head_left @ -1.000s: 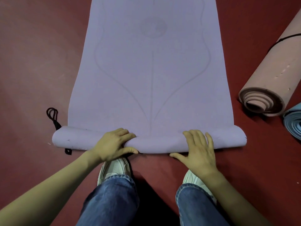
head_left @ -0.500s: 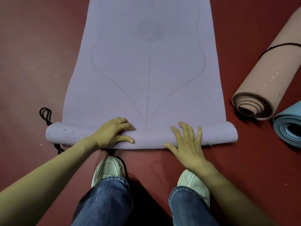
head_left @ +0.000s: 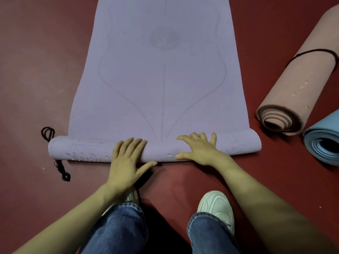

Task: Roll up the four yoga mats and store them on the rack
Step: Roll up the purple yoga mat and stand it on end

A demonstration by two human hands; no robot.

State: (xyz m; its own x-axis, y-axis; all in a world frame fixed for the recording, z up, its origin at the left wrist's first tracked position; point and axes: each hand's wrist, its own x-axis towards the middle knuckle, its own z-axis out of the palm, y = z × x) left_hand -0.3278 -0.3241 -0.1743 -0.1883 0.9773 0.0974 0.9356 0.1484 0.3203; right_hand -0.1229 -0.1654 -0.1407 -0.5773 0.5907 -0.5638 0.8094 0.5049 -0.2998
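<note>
Head: two hands [head_left: 126, 160] [head_left: 200, 151] on purple mat [head_left: 165, 88]; two rolled mats [head_left: 300, 85] [head_left: 322, 142]

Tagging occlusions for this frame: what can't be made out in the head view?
- purple mat: head view, far end cut off by the top edge.
- pink mat: far end cut off by the right edge.
- blue mat: mostly beyond the right edge.
- black cord: middle hidden under the purple mat's rolled part.
- fourth mat, rack: outside the frame.
</note>
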